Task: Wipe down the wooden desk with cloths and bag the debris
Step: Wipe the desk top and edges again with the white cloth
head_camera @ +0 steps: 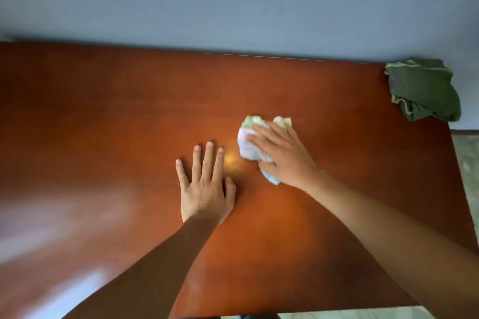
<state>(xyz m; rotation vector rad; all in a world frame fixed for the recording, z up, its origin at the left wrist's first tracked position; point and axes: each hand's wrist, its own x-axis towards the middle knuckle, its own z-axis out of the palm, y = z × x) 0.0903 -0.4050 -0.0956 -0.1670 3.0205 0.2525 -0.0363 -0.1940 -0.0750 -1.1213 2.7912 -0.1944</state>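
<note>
Here the left hand (204, 189) lies flat on the wooden surface (103, 116), fingers straight and spread, holding nothing. The right hand (282, 155) presses a pale crumpled cloth (248, 147) down near the middle, just beside the left hand. A green cloth (422, 89) sits at the far right corner.

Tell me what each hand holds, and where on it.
The right hand presses on top of the crumpled pale cloth, fingers spread over it. The left hand holds nothing, lying flat on the desk.
</note>
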